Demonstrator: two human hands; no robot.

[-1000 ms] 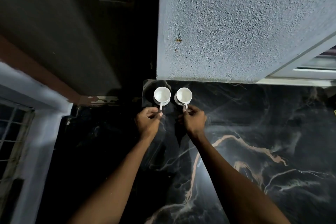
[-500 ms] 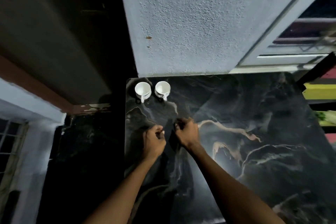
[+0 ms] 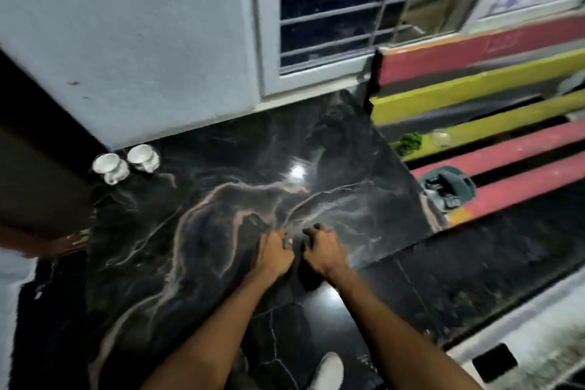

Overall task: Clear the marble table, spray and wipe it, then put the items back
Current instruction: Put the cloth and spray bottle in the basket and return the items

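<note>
Two white cups stand side by side at the far left corner of the black marble table (image 3: 221, 231), the left cup (image 3: 109, 166) and the right cup (image 3: 144, 157), close to the wall. My left hand (image 3: 273, 252) and my right hand (image 3: 324, 250) hover side by side over the table's near right part, both with fingers curled in and nothing in them. The cups are well away from both hands, to the far left.
A bench of red and yellow slats (image 3: 474, 98) stands to the right of the table, with a green leafy item (image 3: 408, 142), a small pale item (image 3: 441, 138) and a dark green object (image 3: 444, 187) on it. A barred window (image 3: 342, 9) is behind. My white shoe (image 3: 327, 370) shows below.
Both hands let go of the cup handles and drew back toward me and to the right. The cups stay at the far left corner. The view swung right, showing the bench.
</note>
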